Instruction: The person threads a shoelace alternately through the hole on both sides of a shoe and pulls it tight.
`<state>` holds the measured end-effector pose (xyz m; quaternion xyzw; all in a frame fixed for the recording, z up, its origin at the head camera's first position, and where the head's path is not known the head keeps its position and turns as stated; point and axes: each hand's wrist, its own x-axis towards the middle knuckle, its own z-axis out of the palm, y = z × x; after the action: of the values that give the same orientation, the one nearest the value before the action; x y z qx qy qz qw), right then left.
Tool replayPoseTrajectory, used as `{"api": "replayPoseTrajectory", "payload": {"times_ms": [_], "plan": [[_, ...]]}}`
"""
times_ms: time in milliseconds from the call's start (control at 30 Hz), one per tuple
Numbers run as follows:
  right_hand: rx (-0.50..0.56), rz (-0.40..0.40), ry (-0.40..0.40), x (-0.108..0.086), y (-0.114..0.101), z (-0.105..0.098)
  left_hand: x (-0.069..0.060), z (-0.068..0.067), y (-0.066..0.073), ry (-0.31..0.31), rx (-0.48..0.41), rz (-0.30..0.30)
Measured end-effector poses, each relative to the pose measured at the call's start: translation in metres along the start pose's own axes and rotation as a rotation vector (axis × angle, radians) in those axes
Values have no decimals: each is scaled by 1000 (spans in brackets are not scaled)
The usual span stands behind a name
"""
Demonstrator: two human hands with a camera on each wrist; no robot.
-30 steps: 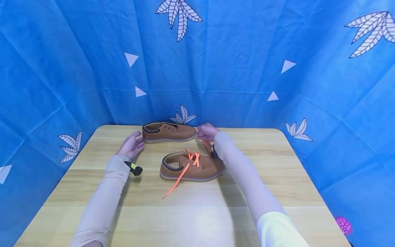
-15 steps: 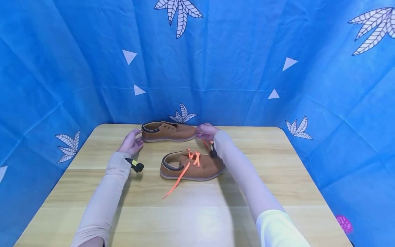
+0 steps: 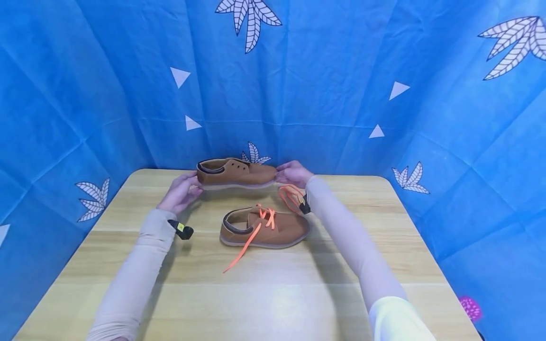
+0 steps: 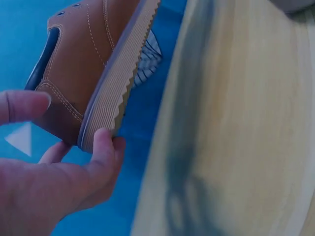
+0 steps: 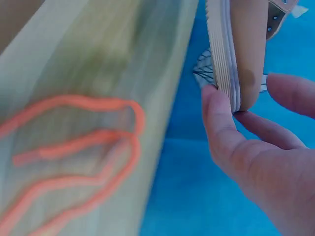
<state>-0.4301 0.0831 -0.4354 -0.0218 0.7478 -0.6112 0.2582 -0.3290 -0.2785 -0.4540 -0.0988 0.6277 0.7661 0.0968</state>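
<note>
A brown shoe without a lace [image 3: 236,176] hangs slightly above the far edge of the table, held between both hands. My left hand [image 3: 178,193] grips its heel; in the left wrist view, fingertips [image 4: 102,142] press the ribbed sole and the thumb lies by the heel's side. At the toe, my right hand [image 3: 295,174] holds the other end, its fingers [image 5: 221,108] under the sole and the thumb near the upper. Closer to me, a second brown shoe [image 3: 290,229] stands on the table with an orange shoelace [image 3: 249,244] threaded through it.
The light wooden table [image 3: 204,308] carries the laced shoe. One end of the shoelace trails toward the front, while a looped length [image 5: 88,101] lies beyond the toe, below my right hand. A blue patterned curtain [image 3: 324,85] closes off the back and sides.
Both hands have closed in on the laceless shoe's ends and raised it off the table, slightly to the right. The laced shoe has stayed in place.
</note>
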Motion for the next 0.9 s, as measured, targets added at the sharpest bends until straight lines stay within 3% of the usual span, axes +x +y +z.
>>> {"api": "replayPoseTrajectory", "payload": {"times_ms": [133, 267, 400, 600, 733, 900], "plan": [[-149, -90, 11, -27, -12, -10, -12, 14, 8, 13, 125, 78], [-325, -171, 83, -63, -26, -18, -30, 26, 17, 21, 272, 153], [-459, -236, 116, -101, -33, -24, -56, 36, 27, -28, 439, 213], [-542, -310, 8, -154, -23, -29, -101, 51, 38, -97, 687, 234], [-518, -278, -58, -184, -4, -30, -127, 55, 28, -171, 766, 261], [-559, -247, -67, -215, 29, -25, -152, 62, -1, -272, 785, 299]]}}
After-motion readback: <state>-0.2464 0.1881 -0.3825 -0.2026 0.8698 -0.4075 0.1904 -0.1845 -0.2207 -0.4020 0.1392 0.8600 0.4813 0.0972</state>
